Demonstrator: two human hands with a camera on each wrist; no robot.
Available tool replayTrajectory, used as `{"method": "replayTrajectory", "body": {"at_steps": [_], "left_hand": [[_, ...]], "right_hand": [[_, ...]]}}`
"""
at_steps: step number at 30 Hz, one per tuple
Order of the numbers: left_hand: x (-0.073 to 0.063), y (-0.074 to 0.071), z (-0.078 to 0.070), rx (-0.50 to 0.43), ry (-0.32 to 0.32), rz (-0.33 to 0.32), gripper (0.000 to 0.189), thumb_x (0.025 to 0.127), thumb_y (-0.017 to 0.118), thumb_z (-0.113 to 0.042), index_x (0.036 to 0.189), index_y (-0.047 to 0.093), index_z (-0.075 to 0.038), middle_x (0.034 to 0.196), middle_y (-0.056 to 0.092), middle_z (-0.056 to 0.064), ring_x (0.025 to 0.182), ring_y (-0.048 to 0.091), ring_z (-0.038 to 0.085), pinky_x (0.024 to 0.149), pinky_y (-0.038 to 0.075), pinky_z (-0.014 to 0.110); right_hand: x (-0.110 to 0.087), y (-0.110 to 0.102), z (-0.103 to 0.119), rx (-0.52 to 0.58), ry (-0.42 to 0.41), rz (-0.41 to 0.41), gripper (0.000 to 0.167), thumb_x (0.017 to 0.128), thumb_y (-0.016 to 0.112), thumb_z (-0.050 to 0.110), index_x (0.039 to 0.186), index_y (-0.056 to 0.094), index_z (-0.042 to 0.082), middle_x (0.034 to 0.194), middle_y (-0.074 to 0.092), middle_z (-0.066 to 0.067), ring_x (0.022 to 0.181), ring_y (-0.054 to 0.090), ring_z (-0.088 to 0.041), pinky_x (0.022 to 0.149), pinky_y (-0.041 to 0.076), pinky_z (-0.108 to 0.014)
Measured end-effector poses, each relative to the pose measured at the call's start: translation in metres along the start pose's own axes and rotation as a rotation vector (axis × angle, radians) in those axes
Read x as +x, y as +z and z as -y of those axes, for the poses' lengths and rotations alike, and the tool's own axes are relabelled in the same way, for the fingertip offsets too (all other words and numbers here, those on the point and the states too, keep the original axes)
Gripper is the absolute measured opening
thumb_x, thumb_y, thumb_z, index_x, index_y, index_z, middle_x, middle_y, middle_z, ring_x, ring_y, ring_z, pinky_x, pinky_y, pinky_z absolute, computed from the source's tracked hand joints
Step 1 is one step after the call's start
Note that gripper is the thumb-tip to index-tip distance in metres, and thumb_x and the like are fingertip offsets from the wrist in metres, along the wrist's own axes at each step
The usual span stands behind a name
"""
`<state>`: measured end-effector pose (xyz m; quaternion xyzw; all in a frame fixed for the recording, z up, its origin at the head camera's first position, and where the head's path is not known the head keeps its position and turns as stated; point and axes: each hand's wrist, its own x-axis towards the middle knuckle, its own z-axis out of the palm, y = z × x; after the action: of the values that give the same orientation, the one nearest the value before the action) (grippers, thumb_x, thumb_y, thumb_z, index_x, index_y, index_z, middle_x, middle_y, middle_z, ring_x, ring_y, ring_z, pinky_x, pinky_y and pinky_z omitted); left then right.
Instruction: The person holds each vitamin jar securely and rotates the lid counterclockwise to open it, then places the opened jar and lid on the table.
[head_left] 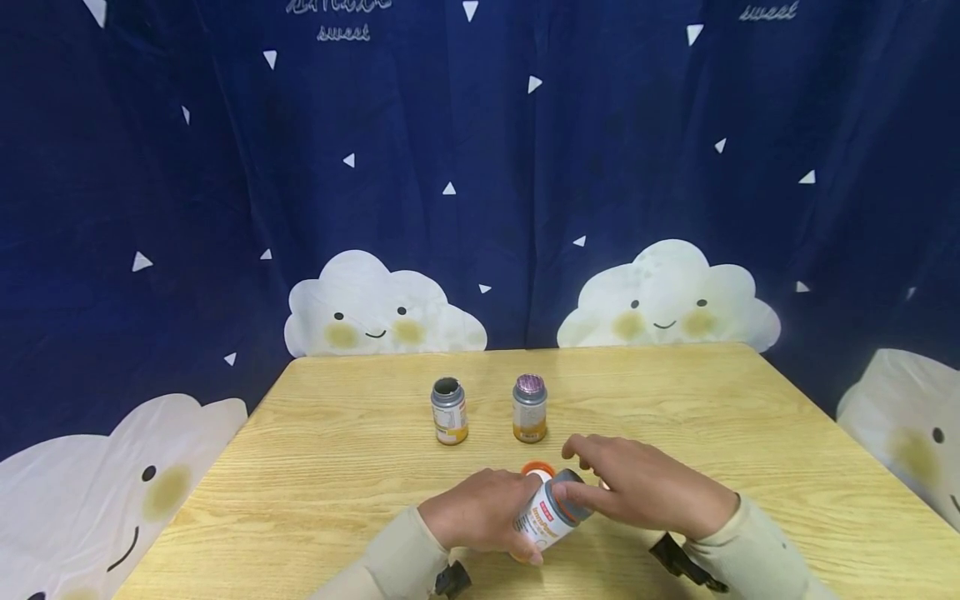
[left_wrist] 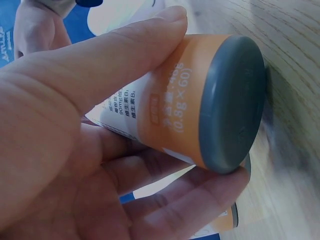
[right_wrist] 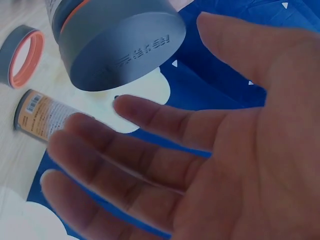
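Observation:
My left hand (head_left: 480, 508) grips a supplement bottle (head_left: 546, 521) round its body, tilted with its grey cap (head_left: 567, 490) up and toward the right. In the left wrist view, the thumb lies along one side of the bottle (left_wrist: 170, 100) and fingers support the other; its grey base faces outward. Close by the cap is my right hand (head_left: 652, 487), its fingers spread and loosely bent. The right wrist view shows a gap between those fingers and the grey cap (right_wrist: 127, 52), which sits on the bottle.
Farther back on the wooden table (head_left: 337, 467) stand two uncapped bottles, one with a dark open mouth (head_left: 450, 412) and one with a purple foil top (head_left: 530, 410). A loose cap with an orange inside (head_left: 537, 469) lies just behind the held bottle. A blue curtain (head_left: 510, 167) hangs behind.

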<state>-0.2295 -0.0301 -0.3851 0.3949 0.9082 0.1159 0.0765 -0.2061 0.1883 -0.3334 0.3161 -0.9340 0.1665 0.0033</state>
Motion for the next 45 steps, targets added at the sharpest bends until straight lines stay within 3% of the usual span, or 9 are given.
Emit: {"method": "replayTrajectory", "body": {"at_steps": [5,11,28,36,45], "left_hand": [[-0.0005,0.0004,-0.0003,0.007,0.005,-0.008,0.050,0.069,0.085,-0.043,0.101,0.053,-0.020,0.077,0.051,-0.014,0.065,0.048,-0.001,0.058,0.040,0.017],[-0.0011,0.0004,0.0003,0.003,0.001,-0.004,0.050,0.070,0.085,-0.043,0.101,0.053,-0.020,0.077,0.051,-0.014,0.065,0.047,0.000,0.058,0.040,0.017],[-0.0004,-0.0005,-0.0011,0.023,0.006,-0.006,0.049,0.071,0.084,-0.043,0.100,0.053,-0.019,0.077,0.050,-0.014,0.064,0.047,0.000,0.057,0.040,0.017],[-0.0004,-0.0005,-0.0004,0.017,0.012,-0.007,0.051,0.070,0.084,-0.043,0.101,0.053,-0.019,0.077,0.050,-0.014,0.064,0.047,0.000,0.057,0.040,0.017],[0.0002,-0.0006,0.0002,0.011,0.004,-0.005,0.050,0.069,0.085,-0.043,0.101,0.054,-0.020,0.077,0.052,-0.014,0.065,0.048,0.000,0.058,0.040,0.018]], "right_hand": [[0.0007,0.0013,-0.0014,-0.013,0.029,0.006,0.050,0.093,0.048,0.060,0.107,0.060,0.013,0.089,0.065,0.003,0.077,0.061,-0.012,0.061,0.048,-0.033],[0.0014,0.0035,-0.0032,0.027,0.034,0.043,0.047,0.094,0.049,0.058,0.103,0.059,0.012,0.071,0.054,0.012,0.058,0.048,-0.003,0.051,0.040,-0.026],[0.0044,0.0051,-0.0057,0.092,-0.048,0.075,0.038,0.097,0.051,0.048,0.103,0.058,0.011,0.062,0.051,0.014,0.051,0.042,0.001,0.047,0.039,-0.022],[0.0041,0.0036,-0.0079,0.103,-0.088,0.087,0.032,0.097,0.053,0.046,0.100,0.058,0.015,0.065,0.050,0.013,0.053,0.042,0.002,0.048,0.039,-0.021],[0.0036,-0.0016,-0.0079,0.154,-0.147,0.125,0.024,0.094,0.063,0.036,0.107,0.056,0.017,0.089,0.062,0.013,0.073,0.055,0.001,0.061,0.047,-0.022]]}}
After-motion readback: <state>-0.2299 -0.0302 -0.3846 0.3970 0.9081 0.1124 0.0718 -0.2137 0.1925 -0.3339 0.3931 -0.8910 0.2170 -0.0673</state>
